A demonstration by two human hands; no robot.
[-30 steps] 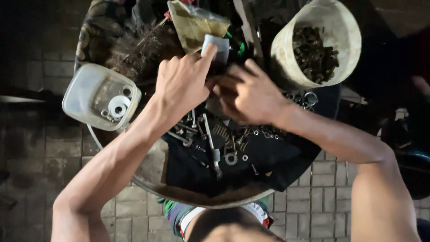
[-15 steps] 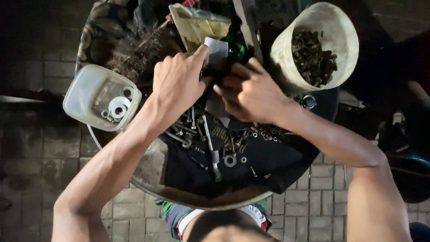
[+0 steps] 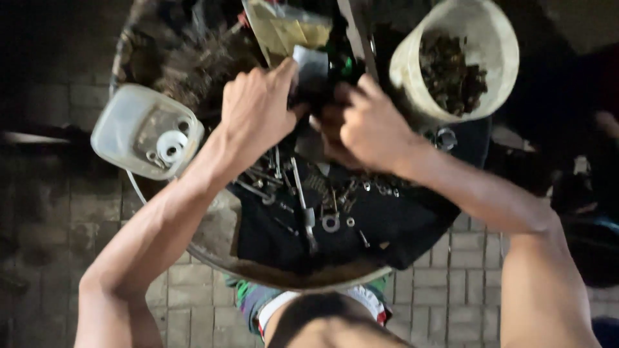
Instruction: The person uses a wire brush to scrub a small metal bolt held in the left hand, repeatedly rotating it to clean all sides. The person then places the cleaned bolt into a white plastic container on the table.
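Clear plastic container (image 3: 147,132) hangs at round tray's (image 3: 219,235) left rim. Left hand (image 3: 256,111) pinches small grey packet (image 3: 311,64) above tray centre. Right hand (image 3: 369,125) curled shut beside it; contents hidden. Cream bucket (image 3: 500,67) sits right.

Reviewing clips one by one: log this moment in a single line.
left hand: on grey flat piece | right hand: on dark part, unclear | bolts on tray | bucket right
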